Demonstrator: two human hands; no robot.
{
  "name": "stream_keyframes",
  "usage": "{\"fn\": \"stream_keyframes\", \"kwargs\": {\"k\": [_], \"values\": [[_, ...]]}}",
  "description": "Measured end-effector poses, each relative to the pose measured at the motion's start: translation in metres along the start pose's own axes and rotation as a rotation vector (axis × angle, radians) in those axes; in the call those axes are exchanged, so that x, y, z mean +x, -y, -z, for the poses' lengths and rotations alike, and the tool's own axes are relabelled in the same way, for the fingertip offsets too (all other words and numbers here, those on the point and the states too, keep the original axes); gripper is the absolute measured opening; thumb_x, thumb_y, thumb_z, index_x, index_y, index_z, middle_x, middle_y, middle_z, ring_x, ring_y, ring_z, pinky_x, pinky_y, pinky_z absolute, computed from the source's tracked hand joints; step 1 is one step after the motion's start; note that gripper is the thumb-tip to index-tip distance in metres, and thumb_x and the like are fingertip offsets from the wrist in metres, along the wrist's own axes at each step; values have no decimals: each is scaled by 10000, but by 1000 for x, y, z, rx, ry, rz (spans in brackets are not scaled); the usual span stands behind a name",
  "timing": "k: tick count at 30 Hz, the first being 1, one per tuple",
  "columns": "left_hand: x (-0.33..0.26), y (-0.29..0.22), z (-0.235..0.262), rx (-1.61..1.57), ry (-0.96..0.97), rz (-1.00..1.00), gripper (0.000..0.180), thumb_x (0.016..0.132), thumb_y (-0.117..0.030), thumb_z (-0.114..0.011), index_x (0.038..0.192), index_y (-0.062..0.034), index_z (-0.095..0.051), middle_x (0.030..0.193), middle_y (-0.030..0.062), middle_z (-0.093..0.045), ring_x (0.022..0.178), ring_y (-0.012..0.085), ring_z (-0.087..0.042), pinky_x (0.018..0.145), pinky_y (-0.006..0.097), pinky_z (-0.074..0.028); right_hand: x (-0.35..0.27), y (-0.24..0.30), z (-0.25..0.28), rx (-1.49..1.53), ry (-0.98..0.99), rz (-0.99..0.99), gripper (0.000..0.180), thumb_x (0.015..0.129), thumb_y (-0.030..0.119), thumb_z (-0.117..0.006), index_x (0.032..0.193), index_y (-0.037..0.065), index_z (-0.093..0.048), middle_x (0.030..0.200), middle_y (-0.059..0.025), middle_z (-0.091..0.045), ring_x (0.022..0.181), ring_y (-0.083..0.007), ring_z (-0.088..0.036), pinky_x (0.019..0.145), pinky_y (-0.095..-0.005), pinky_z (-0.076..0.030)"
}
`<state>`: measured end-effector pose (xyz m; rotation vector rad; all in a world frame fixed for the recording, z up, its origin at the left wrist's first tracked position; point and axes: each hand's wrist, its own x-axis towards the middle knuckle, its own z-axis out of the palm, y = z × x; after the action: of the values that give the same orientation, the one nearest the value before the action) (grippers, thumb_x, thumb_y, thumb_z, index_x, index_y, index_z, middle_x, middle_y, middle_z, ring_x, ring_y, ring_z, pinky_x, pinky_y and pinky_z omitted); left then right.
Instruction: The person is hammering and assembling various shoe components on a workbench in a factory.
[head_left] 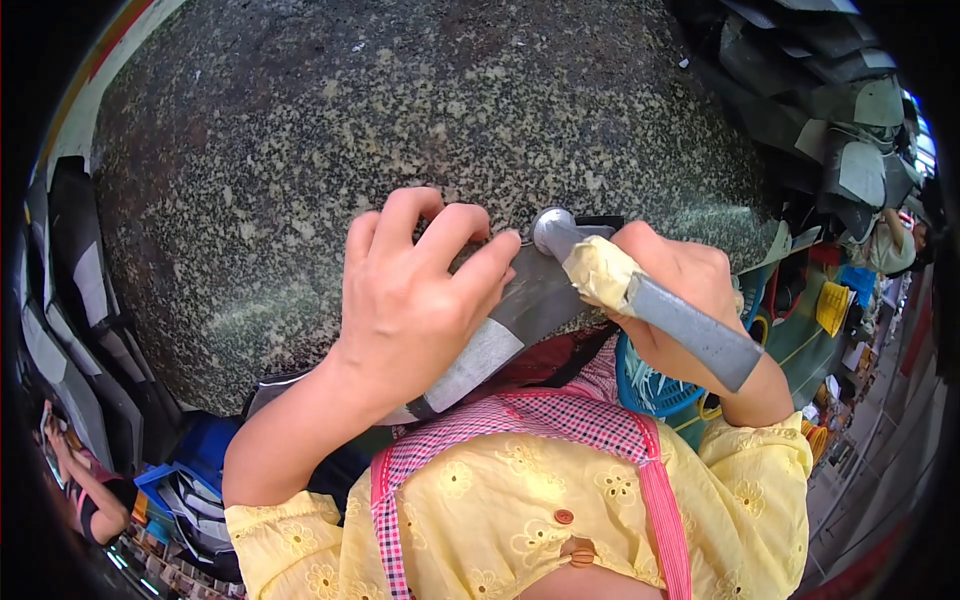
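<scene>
My right hand [680, 280] is closed round a hammer [690, 330], whose handle is mostly hidden by the fingers. Its round metal face [552, 230] is close above the near edge of a speckled stone slab [400, 120], and the flat wedge end points toward me. Pale yellowish wrapping covers the middle of the head. Bent fingers of my left hand [410, 290] press and pinch at the far edge of a dark grey sheet piece [545, 290] with a light grey patch. This piece lies along the slab's near edge; the fingertips' exact grip is partly hidden.
Dark sheet pieces are stacked at the far right [860, 150] and left [80, 300]. A blue basket [650, 390] holding pale strips is below my right hand. Another blue bin [180, 490] stands lower left. Other people [95, 490] are at both sides.
</scene>
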<state>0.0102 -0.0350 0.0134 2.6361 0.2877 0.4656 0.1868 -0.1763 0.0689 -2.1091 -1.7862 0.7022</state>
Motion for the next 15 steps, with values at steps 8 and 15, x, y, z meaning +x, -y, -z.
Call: {"fn": "stream_keyframes", "kwargs": {"k": [8, 15], "values": [[-2, -17, 3, 98, 134, -81, 299, 721, -86, -617, 1012, -30, -659, 935, 43, -595, 871, 231, -565, 701, 345, -435, 8, 4, 6, 9, -340, 162, 137, 781, 125, -671, 831, 41, -576, 616, -69, -554, 481, -241, -591, 440, -331, -473], [-9, -7, 0, -103, -27, 72, 376, 619, -15, -701, 992, -49, -673, 891, 62, -589, 808, 252, -556, 691, 375, -483, 7, 3, 3, -69, -21, 10, 247, 755, 192, -696, 820, 84, -484, 650, -92, -582, 605, -288, -640, 491, -372, -485]]}}
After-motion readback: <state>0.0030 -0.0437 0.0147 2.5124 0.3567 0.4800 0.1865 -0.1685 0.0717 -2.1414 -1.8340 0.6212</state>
